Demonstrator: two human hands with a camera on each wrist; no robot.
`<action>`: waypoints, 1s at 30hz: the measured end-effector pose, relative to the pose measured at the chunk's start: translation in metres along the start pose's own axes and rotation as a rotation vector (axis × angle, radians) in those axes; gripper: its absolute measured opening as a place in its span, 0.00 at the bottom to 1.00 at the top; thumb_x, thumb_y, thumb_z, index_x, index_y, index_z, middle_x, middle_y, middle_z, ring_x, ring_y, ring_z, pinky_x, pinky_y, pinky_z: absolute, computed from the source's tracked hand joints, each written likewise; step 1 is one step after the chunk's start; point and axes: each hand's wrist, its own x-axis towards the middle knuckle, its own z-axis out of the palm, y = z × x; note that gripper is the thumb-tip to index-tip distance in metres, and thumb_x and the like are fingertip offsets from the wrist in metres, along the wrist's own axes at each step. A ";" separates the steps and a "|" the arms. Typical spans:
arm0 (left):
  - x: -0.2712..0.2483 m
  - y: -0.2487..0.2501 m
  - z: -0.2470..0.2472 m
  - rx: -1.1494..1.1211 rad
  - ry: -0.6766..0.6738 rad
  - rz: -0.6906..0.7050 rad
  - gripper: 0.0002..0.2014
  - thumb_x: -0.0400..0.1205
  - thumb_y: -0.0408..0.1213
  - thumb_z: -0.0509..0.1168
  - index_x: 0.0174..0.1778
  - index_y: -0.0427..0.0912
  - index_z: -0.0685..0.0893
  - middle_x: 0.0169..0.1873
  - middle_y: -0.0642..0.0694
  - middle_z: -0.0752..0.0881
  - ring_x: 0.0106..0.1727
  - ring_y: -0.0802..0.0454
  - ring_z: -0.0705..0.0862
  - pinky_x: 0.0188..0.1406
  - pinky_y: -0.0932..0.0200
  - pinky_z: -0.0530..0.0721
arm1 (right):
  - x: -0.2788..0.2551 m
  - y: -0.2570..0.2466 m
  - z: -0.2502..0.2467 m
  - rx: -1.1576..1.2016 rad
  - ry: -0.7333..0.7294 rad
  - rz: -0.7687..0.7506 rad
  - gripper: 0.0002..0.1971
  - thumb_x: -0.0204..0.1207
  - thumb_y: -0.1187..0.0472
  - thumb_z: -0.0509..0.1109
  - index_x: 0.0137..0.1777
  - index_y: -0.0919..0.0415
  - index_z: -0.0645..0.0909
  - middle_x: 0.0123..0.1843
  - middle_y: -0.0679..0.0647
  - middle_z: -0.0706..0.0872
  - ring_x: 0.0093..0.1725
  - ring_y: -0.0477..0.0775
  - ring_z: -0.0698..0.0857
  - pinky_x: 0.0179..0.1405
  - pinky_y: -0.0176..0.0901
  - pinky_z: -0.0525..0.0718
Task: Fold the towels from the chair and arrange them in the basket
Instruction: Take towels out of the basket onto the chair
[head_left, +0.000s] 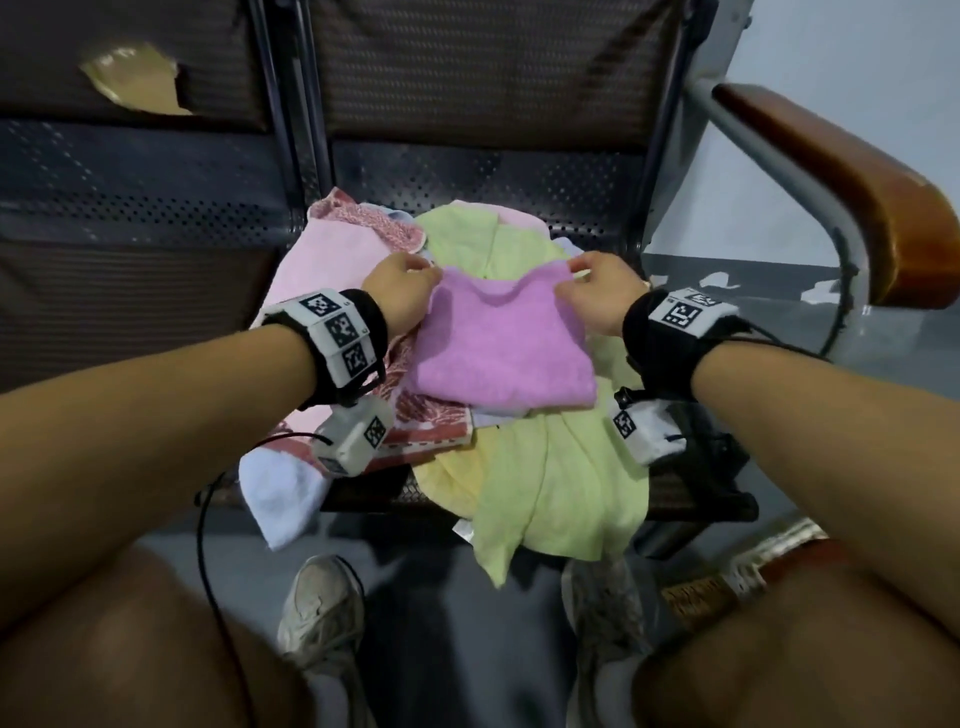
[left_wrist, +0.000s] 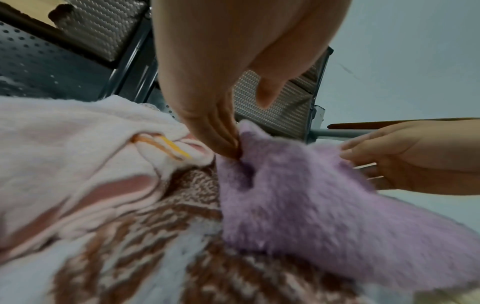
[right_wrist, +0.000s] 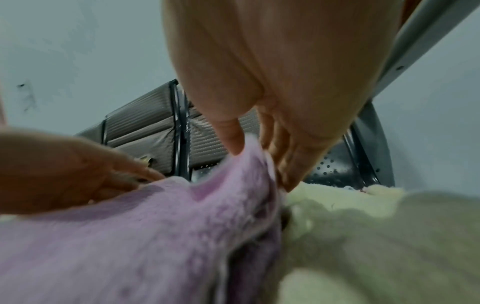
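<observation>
A purple towel (head_left: 501, 345) lies folded on top of a heap of towels on the chair seat (head_left: 519, 182). My left hand (head_left: 402, 291) pinches its far left corner, and my right hand (head_left: 597, 293) pinches its far right corner. The left wrist view shows my left hand (left_wrist: 221, 139) pinching the purple towel (left_wrist: 298, 205). In the right wrist view my right hand (right_wrist: 259, 148) grips the purple towel (right_wrist: 155, 236) at its raised edge. Under it lie a light green towel (head_left: 561, 483), a pale pink towel (head_left: 322, 260), a red-and-white patterned towel (head_left: 431, 415) and a white towel (head_left: 280, 493).
A wooden armrest (head_left: 831, 171) on a grey metal frame stands at the right. A second seat with a torn backrest (head_left: 130, 78) is on the left. My knees and shoes (head_left: 322, 608) are below the seat edge. A patterned object (head_left: 727, 582) lies on the floor at lower right.
</observation>
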 end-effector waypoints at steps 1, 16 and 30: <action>-0.002 -0.001 0.000 0.090 0.035 0.000 0.12 0.83 0.44 0.64 0.61 0.47 0.82 0.54 0.41 0.87 0.55 0.40 0.85 0.60 0.49 0.84 | -0.002 0.001 0.002 -0.072 0.013 -0.031 0.21 0.80 0.57 0.67 0.73 0.57 0.76 0.63 0.57 0.87 0.61 0.60 0.86 0.64 0.48 0.82; -0.053 -0.032 -0.008 0.646 -0.297 0.417 0.19 0.82 0.36 0.67 0.70 0.43 0.82 0.62 0.41 0.87 0.62 0.41 0.84 0.58 0.58 0.77 | -0.067 0.036 0.011 -0.519 -0.281 -0.429 0.18 0.80 0.51 0.69 0.67 0.56 0.82 0.61 0.54 0.89 0.62 0.60 0.85 0.62 0.48 0.81; -0.036 -0.018 -0.010 0.503 -0.074 0.185 0.17 0.85 0.55 0.61 0.51 0.44 0.83 0.50 0.44 0.86 0.49 0.44 0.82 0.48 0.55 0.76 | -0.050 0.035 0.001 -0.007 -0.200 -0.155 0.10 0.82 0.52 0.66 0.43 0.55 0.83 0.37 0.51 0.85 0.35 0.50 0.83 0.38 0.44 0.81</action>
